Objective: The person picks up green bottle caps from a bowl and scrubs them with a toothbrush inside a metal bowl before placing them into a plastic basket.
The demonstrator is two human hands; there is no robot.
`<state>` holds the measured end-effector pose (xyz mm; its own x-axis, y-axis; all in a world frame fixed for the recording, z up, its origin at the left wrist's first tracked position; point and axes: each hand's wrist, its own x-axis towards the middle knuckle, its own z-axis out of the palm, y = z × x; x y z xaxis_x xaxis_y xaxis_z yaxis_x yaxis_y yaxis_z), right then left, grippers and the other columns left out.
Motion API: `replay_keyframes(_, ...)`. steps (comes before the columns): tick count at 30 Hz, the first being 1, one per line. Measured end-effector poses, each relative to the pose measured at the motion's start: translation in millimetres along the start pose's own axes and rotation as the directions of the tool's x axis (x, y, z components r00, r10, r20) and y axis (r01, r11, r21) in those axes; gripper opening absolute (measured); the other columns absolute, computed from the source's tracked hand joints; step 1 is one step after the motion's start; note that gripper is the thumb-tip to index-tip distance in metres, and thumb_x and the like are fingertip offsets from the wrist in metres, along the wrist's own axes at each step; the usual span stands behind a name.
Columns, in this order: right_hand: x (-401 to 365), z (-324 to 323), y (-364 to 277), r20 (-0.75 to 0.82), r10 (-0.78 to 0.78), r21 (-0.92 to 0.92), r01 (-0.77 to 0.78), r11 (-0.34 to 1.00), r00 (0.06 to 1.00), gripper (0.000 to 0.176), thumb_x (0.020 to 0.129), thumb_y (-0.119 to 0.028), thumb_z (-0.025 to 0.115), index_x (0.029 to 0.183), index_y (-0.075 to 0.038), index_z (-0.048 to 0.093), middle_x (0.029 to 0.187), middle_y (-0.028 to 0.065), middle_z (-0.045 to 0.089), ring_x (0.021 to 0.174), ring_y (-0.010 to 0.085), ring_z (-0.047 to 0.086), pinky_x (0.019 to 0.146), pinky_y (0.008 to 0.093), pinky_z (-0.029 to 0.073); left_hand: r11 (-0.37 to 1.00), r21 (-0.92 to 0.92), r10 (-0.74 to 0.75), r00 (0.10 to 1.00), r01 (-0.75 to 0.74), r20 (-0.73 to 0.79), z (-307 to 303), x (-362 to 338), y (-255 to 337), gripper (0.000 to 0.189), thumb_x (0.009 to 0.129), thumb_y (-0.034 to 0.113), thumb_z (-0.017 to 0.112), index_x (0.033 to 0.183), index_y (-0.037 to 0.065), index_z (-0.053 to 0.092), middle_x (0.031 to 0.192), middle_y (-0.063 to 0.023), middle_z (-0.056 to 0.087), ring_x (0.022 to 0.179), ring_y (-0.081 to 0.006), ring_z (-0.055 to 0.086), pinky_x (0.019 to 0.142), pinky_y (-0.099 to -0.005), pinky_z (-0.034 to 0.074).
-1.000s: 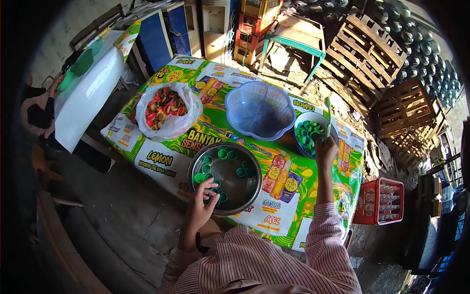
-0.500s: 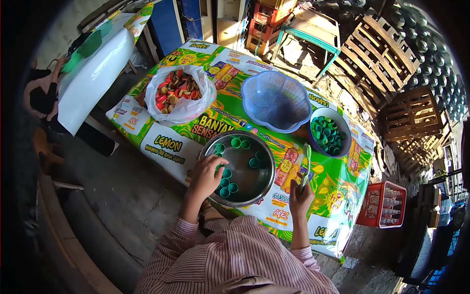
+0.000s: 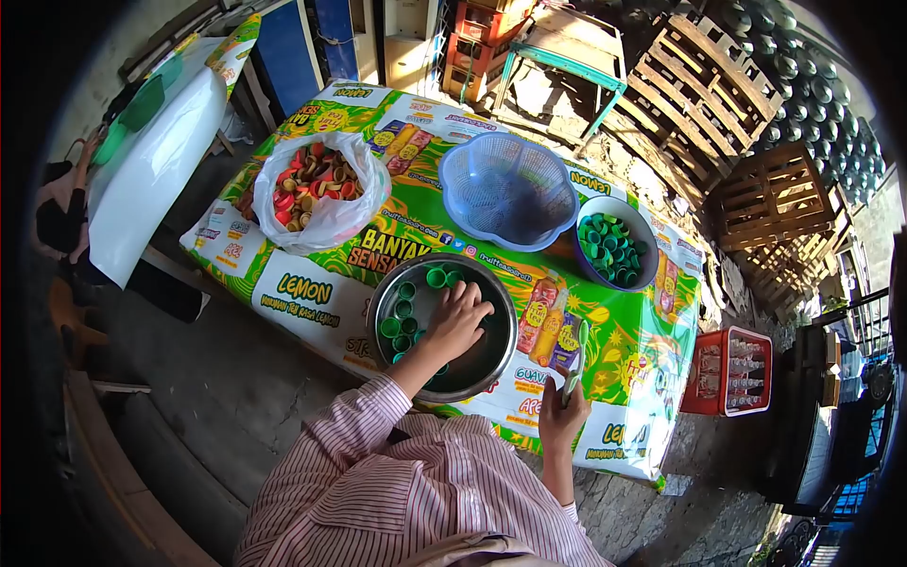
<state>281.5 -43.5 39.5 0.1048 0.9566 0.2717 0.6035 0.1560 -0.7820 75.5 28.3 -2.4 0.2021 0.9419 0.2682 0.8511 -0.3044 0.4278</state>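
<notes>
My left hand [image 3: 457, 326] reaches into a round steel bowl [image 3: 510, 333], its fingers spread and bent over the bowl's inside; whatever lies under the fingertips is hidden. Several green caps [image 3: 389, 327] line the bowl's left side and top. Right of the bowl, my right hand [image 3: 561, 416] is closed on a green and white toothbrush [image 3: 574, 364], held upright. A bowl of green caps [image 3: 612, 248] stands at the back right. Beside it is an empty blue plastic basket [image 3: 510, 189]. On the left, a white plastic bag [image 3: 364, 203] holds red and gold caps [image 3: 312, 184].
A printed green and yellow cloth [image 3: 302, 293] covers the table. A red crate of bottles [image 3: 727, 371] stands on the floor to the right. Wooden pallets [image 3: 704, 85] and a teal-framed table [image 3: 567, 47] are behind. At the far left another person [image 3: 68, 203] is beside a white-covered surface.
My left hand has moved from the bowl's left side toward its middle, and its fingers have spread. The view has shifted slightly. My right hand still holds the toothbrush.
</notes>
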Motion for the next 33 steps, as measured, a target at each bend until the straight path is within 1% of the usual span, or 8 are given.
replay_keyframes(7,-4,-3,8,0.006,0.005,-0.019,-0.004,1.000,1.000,0.017,0.076,-0.003,0.060,0.094,-0.004,0.060,0.044,-0.0010,0.032,0.038,0.0047,0.028,0.038,0.0240,0.021,1.000,0.006,0.004,0.999,-0.005,0.031,11,-8,-9,0.014,0.061,0.011,0.068,0.074,0.013,0.063,0.086,-0.0023,0.044,0.090,-0.0203,0.041,0.076,-0.0347,0.034)
replay_keyframes(11,2,1,2,0.017,-0.004,0.026,0.004,1.000,1.000,0.013,0.077,-0.002,0.059,0.091,-0.002,0.060,0.044,-0.0028,0.030,0.041,0.0033,0.026,0.040,0.0238,0.018,1.000,-0.002,0.028,0.999,-0.028,-0.016,1,-11,-11,0.029,0.059,0.010,0.071,0.084,0.011,0.056,0.090,-0.0043,0.044,0.091,-0.0232,0.044,0.075,-0.0366,0.035)
replay_keyframes(14,4,1,4,0.032,-0.034,0.015,0.034,0.999,0.999,0.015,0.076,-0.003,0.061,0.091,-0.003,0.060,0.044,0.0007,0.036,0.037,0.0054,0.032,0.037,0.0239,0.024,0.992,-0.035,-0.121,0.992,0.120,-0.036,-5,-10,-10,0.042,0.058,0.013,0.074,0.089,0.010,0.046,0.090,-0.0059,0.045,0.091,-0.0252,0.045,0.075,-0.0390,0.035)
replay_keyframes(18,7,1,3,0.053,-0.048,0.001,0.048,0.999,0.997,0.013,0.076,-0.003,0.061,0.089,-0.002,0.059,0.043,0.0019,0.037,0.036,0.0064,0.034,0.037,0.0245,0.024,0.987,0.027,-0.160,0.987,0.160,0.018,2,-13,-23,0.039,0.062,0.010,0.071,0.091,0.009,0.044,0.093,-0.0073,0.047,0.093,-0.0278,0.047,0.077,-0.0407,0.036)
replay_keyframes(20,5,0,3,0.059,-0.051,0.002,0.051,0.999,0.997,0.013,0.076,-0.003,0.061,0.088,-0.002,0.059,0.043,0.0022,0.037,0.036,0.0066,0.034,0.037,0.0248,0.025,0.958,-0.169,-0.214,0.969,0.233,0.121,3,-17,-27,0.036,0.065,0.006,0.068,0.092,0.007,0.044,0.093,-0.0099,0.050,0.092,-0.0298,0.050,0.077,-0.0403,0.039)
replay_keyframes(27,6,10,-6,0.105,0.015,0.088,-0.025,0.996,0.994,0.015,0.076,-0.002,0.061,0.091,-0.004,0.060,0.044,-0.0014,0.031,0.039,0.0039,0.026,0.039,0.0232,0.020,0.859,-0.447,-0.291,0.956,0.249,-0.026,-4,-28,-37,0.030,0.072,0.002,0.063,0.097,0.002,0.045,0.095,-0.0167,0.057,0.091,-0.0341,0.054,0.078,-0.0395,0.044)
replay_keyframes(29,8,12,-7,0.143,-0.039,0.055,0.032,0.998,0.989,0.017,0.078,-0.003,0.059,0.095,-0.001,0.059,0.046,0.0007,0.044,0.039,0.0042,0.039,0.038,0.0219,0.028,0.850,-0.456,-0.315,0.948,0.262,-0.043,-2,-33,-42,0.024,0.077,0.004,0.059,0.098,0.000,0.047,0.094,-0.0171,0.059,0.090,-0.0317,0.056,0.075,-0.0381,0.046)
replay_keyframes(33,9,20,-8,0.217,-0.067,0.054,0.056,0.997,0.974,0.022,0.078,-0.005,0.059,0.100,-0.002,0.057,0.046,0.0031,0.044,0.038,0.0067,0.040,0.038,0.0235,0.029,0.603,-0.688,-0.416,0.895,0.405,0.163,-15,-37,-45,0.017,0.085,0.006,0.052,0.101,-0.001,0.050,0.096,-0.0096,0.057,0.094,-0.0169,0.057,0.075,-0.0289,0.052)
